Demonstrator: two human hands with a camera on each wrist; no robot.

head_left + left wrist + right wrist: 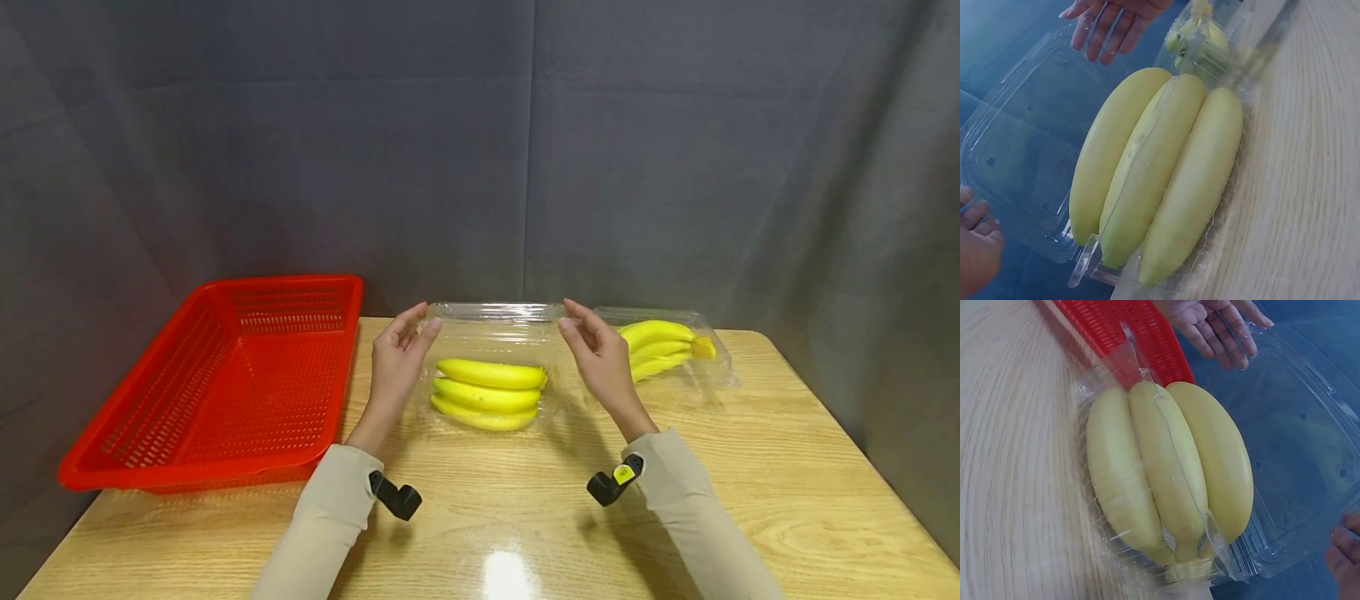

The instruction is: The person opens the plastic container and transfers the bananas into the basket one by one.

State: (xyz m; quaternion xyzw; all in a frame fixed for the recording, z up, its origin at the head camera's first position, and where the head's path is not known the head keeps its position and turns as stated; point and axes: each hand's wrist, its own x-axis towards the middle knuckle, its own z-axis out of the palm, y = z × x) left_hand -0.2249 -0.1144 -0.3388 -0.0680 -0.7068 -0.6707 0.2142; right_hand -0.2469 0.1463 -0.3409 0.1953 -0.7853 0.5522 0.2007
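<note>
A clear plastic clamshell box stands on the table with its lid [495, 313] raised at the back. Inside its base lies a bunch of several yellow bananas [486, 397], which the left wrist view shows up close. At the lid's left corner, my left hand [397, 354] pinches the edge between thumb and fingers. My right hand [606, 367] pinches the opposite corner the same way. The bananas [1169, 469] sit below the lid, untouched by either hand. Their joined stem [1188, 570] points to the right side of the box.
To the left stands a red perforated basket [198, 477] with nothing inside. Behind my right hand, a second clear box [723, 358] holds another banana bunch [660, 343]. A dark grey curtain [450, 167] hangs behind the wooden table [480, 508].
</note>
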